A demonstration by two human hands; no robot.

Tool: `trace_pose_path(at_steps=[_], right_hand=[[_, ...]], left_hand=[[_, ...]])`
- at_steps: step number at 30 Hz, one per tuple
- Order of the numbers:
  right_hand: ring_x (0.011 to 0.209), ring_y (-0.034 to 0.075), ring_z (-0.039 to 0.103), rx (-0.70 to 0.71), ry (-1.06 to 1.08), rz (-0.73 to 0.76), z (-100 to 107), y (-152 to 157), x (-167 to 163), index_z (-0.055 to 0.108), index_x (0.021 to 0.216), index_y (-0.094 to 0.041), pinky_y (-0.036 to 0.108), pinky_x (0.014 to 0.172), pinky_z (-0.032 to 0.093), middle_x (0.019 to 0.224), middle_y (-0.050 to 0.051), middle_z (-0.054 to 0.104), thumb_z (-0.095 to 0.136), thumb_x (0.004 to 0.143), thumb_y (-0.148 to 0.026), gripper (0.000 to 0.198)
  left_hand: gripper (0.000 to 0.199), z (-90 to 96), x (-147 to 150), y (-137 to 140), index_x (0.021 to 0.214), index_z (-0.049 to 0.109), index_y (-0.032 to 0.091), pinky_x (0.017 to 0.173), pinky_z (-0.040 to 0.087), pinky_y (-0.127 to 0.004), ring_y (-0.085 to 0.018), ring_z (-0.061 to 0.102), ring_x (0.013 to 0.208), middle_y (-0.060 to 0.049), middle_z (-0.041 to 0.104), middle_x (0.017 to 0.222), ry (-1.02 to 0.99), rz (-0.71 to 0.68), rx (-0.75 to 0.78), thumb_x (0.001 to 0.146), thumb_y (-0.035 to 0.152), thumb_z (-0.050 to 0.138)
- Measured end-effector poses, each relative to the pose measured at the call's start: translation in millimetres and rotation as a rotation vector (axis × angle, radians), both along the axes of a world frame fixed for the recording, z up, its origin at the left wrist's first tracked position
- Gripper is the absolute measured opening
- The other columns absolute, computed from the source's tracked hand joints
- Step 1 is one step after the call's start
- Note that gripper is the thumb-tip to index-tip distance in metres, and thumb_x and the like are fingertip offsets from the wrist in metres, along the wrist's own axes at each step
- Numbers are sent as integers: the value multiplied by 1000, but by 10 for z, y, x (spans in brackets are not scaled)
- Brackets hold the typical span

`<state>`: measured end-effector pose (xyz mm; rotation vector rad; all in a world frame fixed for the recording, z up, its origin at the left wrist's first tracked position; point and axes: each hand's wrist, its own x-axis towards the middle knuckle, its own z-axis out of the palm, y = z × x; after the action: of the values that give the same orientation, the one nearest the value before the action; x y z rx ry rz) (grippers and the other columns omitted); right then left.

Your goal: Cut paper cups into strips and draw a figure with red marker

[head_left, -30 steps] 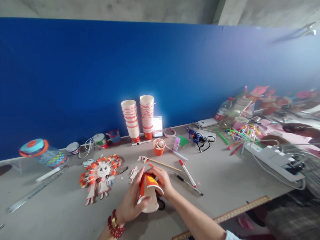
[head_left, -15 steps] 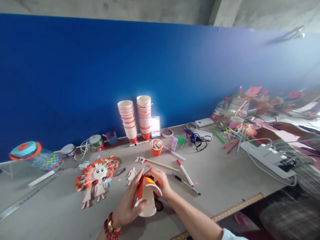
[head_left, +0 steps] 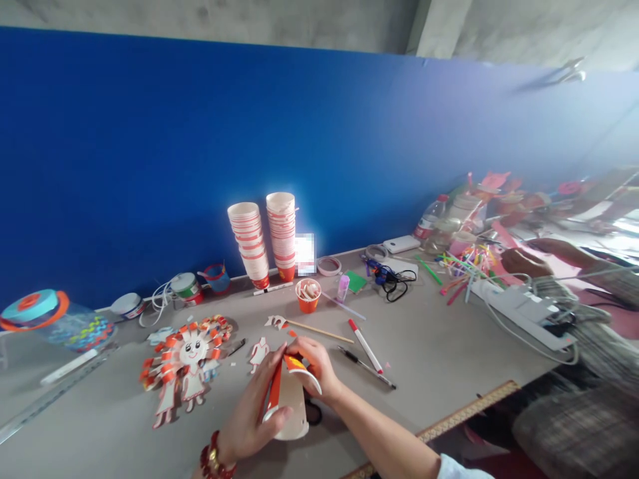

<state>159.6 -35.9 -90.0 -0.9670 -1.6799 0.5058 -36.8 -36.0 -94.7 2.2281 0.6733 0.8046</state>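
Note:
Between my hands is an orange and white paper cup (head_left: 292, 406), cut open along its side, its pale inside facing me. My left hand (head_left: 254, 412) grips its left wall, thumb across the lower rim. With bent fingers my right hand (head_left: 317, 366) holds the upper right part, where a flap curls outward. Black scissor handles (head_left: 313, 412) show partly behind the cup. Just beyond my hands lie a cut-out paper dress figure (head_left: 259, 354) and a wooden stick (head_left: 319, 331). On the left rests a paper doll (head_left: 194, 349) with curled orange strips round its head.
Two tall stacks of paper cups (head_left: 249, 246) stand by the blue partition (head_left: 200, 133). A small cup of paper scraps (head_left: 308, 296), a red marker (head_left: 365, 346), a black pen (head_left: 367, 367) and a glue gun (head_left: 387, 274) lie ahead. At right are a power strip (head_left: 524, 316) and another person's hand (head_left: 524, 263).
The view has shifted slightly, so the things on the table appear a little further left. Both hands keep their hold on the cut paper cup, with hardly any change in pose.

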Motion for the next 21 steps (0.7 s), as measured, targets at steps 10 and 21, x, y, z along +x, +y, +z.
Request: trace_pose_path(at_steps=[10,21], right_hand=[[64,18,52,-35,61,-15,-2,-19,-29,54,77,-22,30,64,44,70,2,58,37,94,-59,43],[63,17,55,-52,93,-19,47,-29,-36,59,73,-21,29,64,46,66,2,60,42,96,-50,40]], left_hand=[[68,32,2,-1,152,19,27,116,25,-55,-35,25,144,-11,27,158,-17,-11,-43,92,41,48],[69,-34,-39,7,153,19,28,116,27,-54,-34,25,144,-10,26,158,13,4,-51,92,36,50]])
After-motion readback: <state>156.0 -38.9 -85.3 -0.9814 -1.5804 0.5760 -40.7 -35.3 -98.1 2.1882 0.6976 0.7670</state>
